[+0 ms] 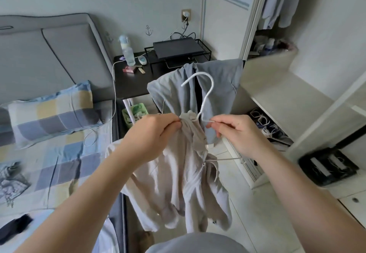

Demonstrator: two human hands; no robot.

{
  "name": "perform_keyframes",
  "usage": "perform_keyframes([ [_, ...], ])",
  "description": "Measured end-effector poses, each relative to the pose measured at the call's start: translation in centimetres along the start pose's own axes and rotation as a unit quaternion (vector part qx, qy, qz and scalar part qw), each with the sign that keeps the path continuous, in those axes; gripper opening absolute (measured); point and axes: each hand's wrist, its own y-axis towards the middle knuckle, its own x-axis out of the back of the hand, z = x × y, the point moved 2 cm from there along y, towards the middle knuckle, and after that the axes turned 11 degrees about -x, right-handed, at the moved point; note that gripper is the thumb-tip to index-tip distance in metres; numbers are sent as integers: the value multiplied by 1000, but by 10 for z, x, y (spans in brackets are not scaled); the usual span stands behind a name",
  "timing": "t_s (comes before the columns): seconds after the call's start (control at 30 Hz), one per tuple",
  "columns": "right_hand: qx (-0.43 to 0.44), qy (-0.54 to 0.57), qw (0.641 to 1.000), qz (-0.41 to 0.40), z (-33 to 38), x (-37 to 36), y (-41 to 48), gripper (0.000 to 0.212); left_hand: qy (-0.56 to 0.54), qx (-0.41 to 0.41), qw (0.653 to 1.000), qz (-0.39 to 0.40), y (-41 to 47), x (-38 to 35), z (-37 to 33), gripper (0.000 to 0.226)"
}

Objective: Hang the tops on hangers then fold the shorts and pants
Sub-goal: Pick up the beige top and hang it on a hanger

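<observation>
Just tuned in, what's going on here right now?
A person is fitting a beige zip top onto a white hanger held up in front. The left hand pinches the collar at the hanger's neck; the right hand grips its wire. A grey garment hangs draped behind.

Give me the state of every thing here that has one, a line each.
Beige top, hanging down, collar bunched at the hanger's neck.
White hanger, hook up, partly inside the top.
Left hand, pinches the collar.
Right hand, pinches the hanger's wire.
Grey garment, draped behind.
Wardrobe, open.
Bottle, upright.
</observation>
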Motion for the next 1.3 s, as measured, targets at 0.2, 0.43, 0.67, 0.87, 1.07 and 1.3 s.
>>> perform_keyframes([
  [0.2, 26, -30, 999, 30, 9, -18, 2, 25, -14, -12, 1000, -17, 3, -8, -6, 33],
  [0.43, 160, -42, 969, -181, -4, -26, -18, 15, -39, 70, 987, -140, -8, 3, 5, 39],
  [0.67, -31, -92, 994, 51, -31, -83, -6, 46, -72, 98, 972, -201, -5, -8, 3, 43],
  [0.87, -88, 23, 995, 28, -31, -86, 4, 24, -79, 136, 960, -231, -10, -17, 15, 39],
  [1.07, -29, 18, 999, 10, -33, -84, -9, 7, -75, 181, 947, -254, -15, -17, 28, 31],
  [1.3, 83, -24, 996, -22, -28, -76, -26, 23, -53, 220, 936, -268, -14, -25, 33, 30],
])
